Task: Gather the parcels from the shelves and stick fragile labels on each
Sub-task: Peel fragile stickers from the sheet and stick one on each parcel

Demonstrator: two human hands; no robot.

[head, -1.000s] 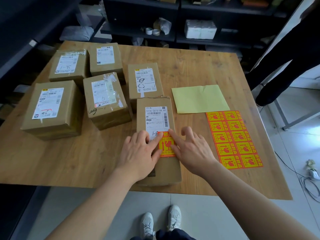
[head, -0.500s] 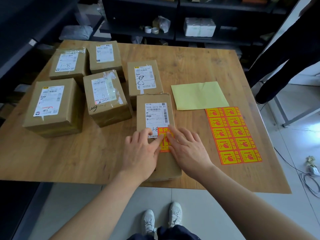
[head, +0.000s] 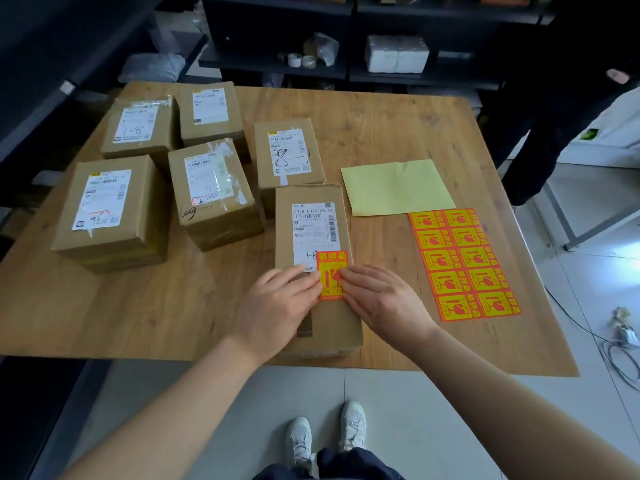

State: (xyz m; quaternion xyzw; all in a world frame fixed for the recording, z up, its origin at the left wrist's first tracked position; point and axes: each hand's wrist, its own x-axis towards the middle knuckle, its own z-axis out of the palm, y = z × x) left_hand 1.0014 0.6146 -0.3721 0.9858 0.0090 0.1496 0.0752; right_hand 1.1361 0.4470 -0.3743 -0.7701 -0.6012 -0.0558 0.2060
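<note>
Nearest parcel [head: 317,268]: fragile label [head: 332,276] pressed under flat, open left hand [head: 277,306] and right hand [head: 384,299]; uneven smoothing risks creases.

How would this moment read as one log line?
step: pressing fragile label onto nearest parcel | left hand, right hand: flat beside label

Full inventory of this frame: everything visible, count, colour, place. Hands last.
parcels: 6, brown cardboard with white shipping labels, left and centre of table
fragile label: 1, orange-yellow, stuck on nearest parcel
label sheet: 1, orange-yellow, ten labels, right side of table
backing sheet: 1, pale yellow, beyond the label sheet
table: 1, wood
shelves: dark, behind table
tape rolls: 2, pale, on shelf
white pack: 1, on shelf
cable: white, on floor, right
bystander: 1, dark clothes, far right
shoes: 2, white, on floor
left hand: flat on nearest parcel, at label's left edge
right hand: flat, at label's right edge
</note>
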